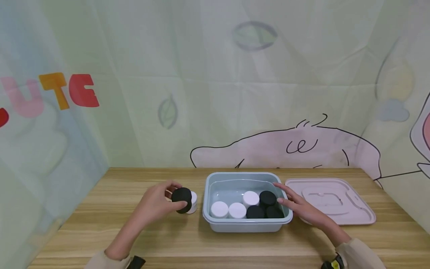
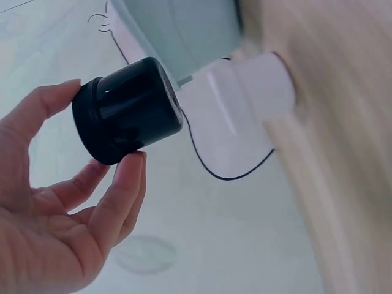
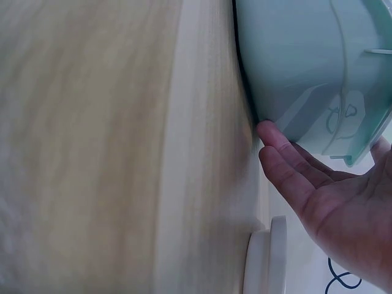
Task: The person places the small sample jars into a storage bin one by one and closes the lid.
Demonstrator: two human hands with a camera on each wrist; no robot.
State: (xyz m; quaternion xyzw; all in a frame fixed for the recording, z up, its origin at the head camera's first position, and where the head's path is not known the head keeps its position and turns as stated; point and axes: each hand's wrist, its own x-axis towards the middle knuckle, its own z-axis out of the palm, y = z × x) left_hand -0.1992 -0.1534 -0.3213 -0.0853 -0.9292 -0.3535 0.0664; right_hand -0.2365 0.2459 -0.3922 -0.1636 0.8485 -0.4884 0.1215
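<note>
My left hand (image 1: 158,200) pinches a small round black jar (image 2: 131,110) between thumb and fingers, its lid end toward the palm in the left wrist view. The jar is tilted and held off the table. A white jar (image 1: 193,203), partly hidden behind it, stands on the wood left of the light blue plastic box (image 1: 243,225). Inside that box, three white jars (image 1: 220,209) and three black jars (image 1: 267,198) sit toward the front and right. My right hand (image 1: 304,210) rests at the box's right end, fingers fairly straight along its outer wall (image 3: 294,67), thumb by the rim.
A pale pink lid (image 1: 356,209) lies flat on the wooden table (image 1: 168,243), right of the box and partly behind my right hand. A printed fabric backdrop (image 1: 208,93) hangs along the table's far edge and left side.
</note>
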